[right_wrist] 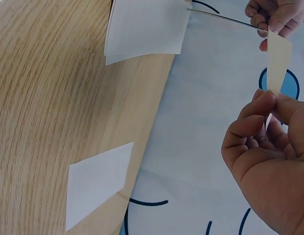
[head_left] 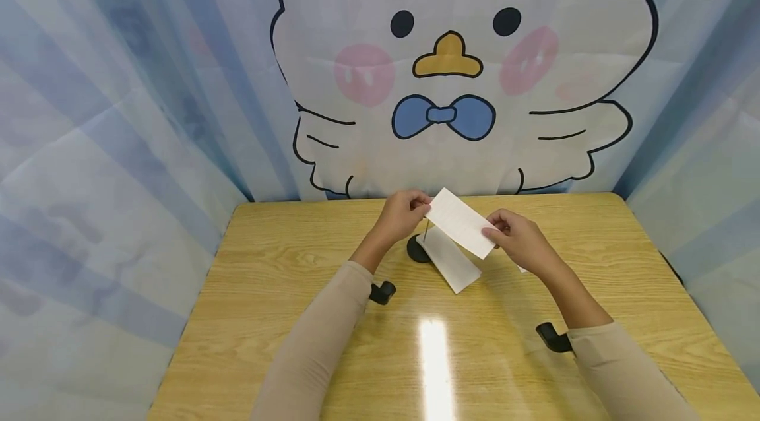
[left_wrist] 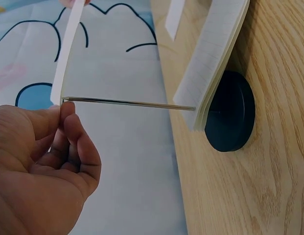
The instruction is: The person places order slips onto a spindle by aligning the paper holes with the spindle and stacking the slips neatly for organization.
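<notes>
A paper spike stands near the table's back edge, with a round black base [left_wrist: 235, 112] and a thin metal rod [left_wrist: 132, 103]. Several white paper slips [head_left: 451, 261] are threaded low on the rod, just over the base. Above them, both hands hold one more white slip [head_left: 462, 223] stretched between them. My left hand [head_left: 404, 215] pinches its left end with thumb and fingertips, right at the rod's tip. The right hand [head_left: 522, 241] pinches the slip's opposite end between thumb and curled fingers.
Another white slip [right_wrist: 100, 183] lies on the wooden table [head_left: 285, 315], mostly behind the right hand in the head view. A curtain with a cartoon bird [head_left: 445, 163] hangs behind the table. Black mounts [head_left: 553, 337] sit at the wrists.
</notes>
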{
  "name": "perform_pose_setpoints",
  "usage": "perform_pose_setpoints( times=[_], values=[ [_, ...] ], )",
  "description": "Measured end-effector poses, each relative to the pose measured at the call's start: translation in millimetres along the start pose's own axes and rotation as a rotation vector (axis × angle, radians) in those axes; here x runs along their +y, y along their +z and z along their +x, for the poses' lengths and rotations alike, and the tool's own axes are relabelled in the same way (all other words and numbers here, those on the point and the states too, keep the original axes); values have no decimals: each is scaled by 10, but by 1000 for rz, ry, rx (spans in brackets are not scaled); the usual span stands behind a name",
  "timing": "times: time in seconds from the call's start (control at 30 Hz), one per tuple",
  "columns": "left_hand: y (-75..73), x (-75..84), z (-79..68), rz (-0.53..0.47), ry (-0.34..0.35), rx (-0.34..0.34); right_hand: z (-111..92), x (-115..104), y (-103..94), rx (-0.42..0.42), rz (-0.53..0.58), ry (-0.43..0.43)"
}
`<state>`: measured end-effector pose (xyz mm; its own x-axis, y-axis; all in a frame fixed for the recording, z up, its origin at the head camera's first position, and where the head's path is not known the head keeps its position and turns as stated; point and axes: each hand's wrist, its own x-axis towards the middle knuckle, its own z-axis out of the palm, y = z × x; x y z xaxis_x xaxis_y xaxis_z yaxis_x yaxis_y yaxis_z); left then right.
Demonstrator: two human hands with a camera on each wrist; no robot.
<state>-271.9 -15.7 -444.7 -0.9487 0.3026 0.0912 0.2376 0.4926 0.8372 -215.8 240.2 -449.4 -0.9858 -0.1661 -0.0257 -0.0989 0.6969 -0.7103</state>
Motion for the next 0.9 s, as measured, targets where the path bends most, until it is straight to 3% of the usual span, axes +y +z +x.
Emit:
perform_pose_setpoints(
  times=[0.9],
  values=[
    [45,-25,-9,2,14,13,-12,92,141,-4,25,-8]
  ],
)
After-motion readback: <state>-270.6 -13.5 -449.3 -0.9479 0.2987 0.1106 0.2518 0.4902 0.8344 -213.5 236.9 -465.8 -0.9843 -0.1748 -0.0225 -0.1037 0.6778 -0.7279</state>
